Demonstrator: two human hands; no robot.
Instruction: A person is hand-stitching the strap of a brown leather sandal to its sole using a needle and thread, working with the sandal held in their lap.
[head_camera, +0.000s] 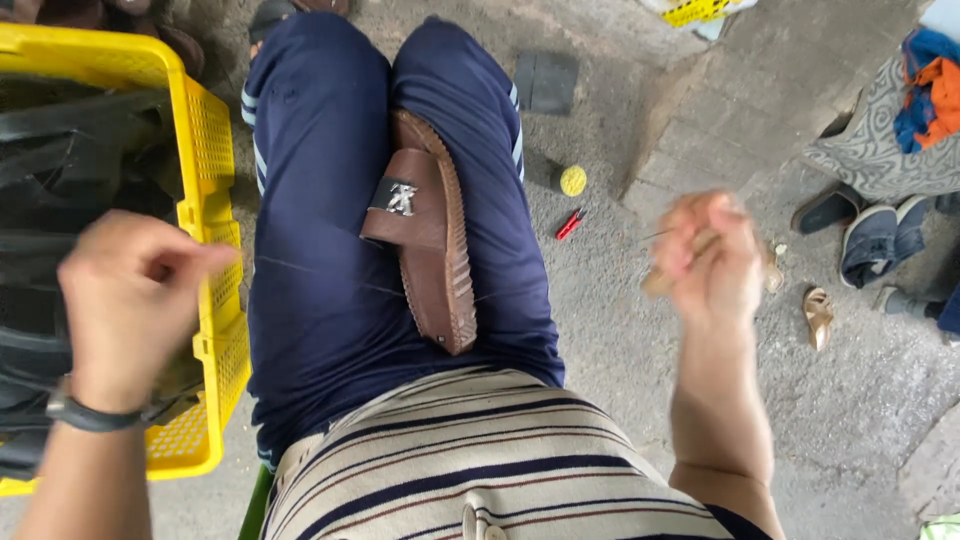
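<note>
Here, left hand (130, 300) is pinching closed, thumb against fingers, gripping a thin thread (320, 272) that is running taut across the lap. Right hand (712, 255) is curling shut around a pale wooden-looking tool handle (662, 280); it is motion-blurred, so the tool's exact kind can't be told. The thread is passing from the left grip over the thighs toward the brown sandal (432, 232), very fine and pale, hard to follow past the sole.

The sandal is lying sole-edge up between the thighs on dark blue trousers (320, 200), well apart from both hands. Brown leather-like upper, wide strap with a small silver metal emblem, ribbed tan sole edge with a stitched or serrated rim, elongated oval shape.

A black wristband is sitting on the left wrist. Just behind the left hand a yellow perforated plastic crate (215, 190) is holding black footwear. On the rough concrete floor (620, 340): a dark spool with a yellow top (566, 180), a small red tool (569, 224), a dark flat square piece (546, 82), and loose shoes (868, 240) off to the right.
</note>
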